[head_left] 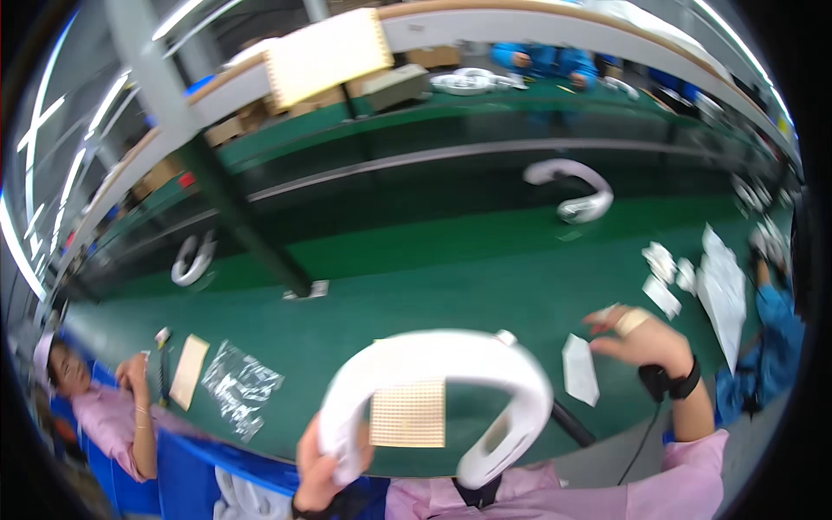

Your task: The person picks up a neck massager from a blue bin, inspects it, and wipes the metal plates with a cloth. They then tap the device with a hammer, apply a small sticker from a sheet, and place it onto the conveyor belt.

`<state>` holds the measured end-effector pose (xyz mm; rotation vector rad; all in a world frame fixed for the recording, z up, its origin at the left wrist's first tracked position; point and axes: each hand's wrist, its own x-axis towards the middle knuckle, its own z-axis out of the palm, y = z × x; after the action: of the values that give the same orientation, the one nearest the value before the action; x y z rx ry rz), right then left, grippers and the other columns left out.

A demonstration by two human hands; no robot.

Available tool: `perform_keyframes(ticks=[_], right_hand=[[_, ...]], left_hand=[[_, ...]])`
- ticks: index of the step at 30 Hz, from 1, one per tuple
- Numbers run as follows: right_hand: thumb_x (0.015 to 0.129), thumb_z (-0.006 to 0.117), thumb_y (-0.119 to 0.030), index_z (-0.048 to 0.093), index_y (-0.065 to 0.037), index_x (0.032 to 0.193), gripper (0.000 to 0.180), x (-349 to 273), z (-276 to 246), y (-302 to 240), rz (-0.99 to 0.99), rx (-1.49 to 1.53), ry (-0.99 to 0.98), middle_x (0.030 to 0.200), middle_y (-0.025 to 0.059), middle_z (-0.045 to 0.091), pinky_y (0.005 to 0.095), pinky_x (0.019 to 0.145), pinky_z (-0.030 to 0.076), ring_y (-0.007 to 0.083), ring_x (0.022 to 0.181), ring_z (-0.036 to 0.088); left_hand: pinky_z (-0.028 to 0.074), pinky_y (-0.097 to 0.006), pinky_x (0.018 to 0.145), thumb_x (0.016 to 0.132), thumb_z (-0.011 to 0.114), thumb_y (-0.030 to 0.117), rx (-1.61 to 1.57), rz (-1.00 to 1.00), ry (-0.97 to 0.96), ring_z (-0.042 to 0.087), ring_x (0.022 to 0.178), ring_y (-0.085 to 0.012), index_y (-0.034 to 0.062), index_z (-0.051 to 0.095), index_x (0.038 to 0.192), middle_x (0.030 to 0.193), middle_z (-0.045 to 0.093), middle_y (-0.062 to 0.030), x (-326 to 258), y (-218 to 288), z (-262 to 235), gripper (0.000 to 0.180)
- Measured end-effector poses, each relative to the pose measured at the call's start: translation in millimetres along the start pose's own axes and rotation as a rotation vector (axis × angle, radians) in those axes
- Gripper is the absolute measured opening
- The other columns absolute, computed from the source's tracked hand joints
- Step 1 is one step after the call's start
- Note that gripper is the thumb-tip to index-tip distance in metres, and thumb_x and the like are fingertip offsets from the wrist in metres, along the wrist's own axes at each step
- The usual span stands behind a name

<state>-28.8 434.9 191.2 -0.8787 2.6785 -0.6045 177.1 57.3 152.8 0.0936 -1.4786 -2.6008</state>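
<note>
My left hand is closed round one end of a white U-shaped neckband device, held up over the near edge of the bench. The device is a little blurred, its two arms pointing toward me. Through its opening shows a tan dotted square sheet. To the right, my right hand hovers over the green bench, fingers apart and nothing visible in them. It wears a tan band across the fingers and a black wrist strap with a cord. Close to its fingertips lies a white paper slip.
More white U-shaped devices lie farther off, one at right and another at left. A metal post rises from the bench. Clear plastic bag, tan card, crumpled white papers. Co-workers sit at left and right.
</note>
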Motion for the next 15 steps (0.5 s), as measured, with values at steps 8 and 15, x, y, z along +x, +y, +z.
perform_keyframes(ticks=[8,15], right_hand=[[0.063,0.061,0.004,0.043,-0.011,0.127,0.069,168.0,-37.3,206.7,0.135,-0.745,0.290,0.128,0.0142,0.046,0.0406,0.093,0.041,0.0331,0.116,0.044],[0.058,0.069,-0.003,0.051,-0.007,0.114,0.059,211.2,-33.3,277.9,0.058,-0.772,0.205,0.112,0.0131,0.054,0.0420,0.089,0.040,0.0309,0.105,0.050]], left_hand=[[0.034,-0.029,0.096,0.074,0.063,0.006,0.179,0.250,0.047,0.046,0.113,-0.0161,-0.0066,0.033,0.129,0.120,0.048,-0.0122,67.3,-19.0,39.1,0.064],[0.041,-0.029,0.090,0.070,0.068,0.007,0.467,0.453,0.075,0.054,0.105,-0.0198,-0.0046,0.039,0.125,0.114,0.054,-0.0147,82.9,-24.5,31.1,0.064]])
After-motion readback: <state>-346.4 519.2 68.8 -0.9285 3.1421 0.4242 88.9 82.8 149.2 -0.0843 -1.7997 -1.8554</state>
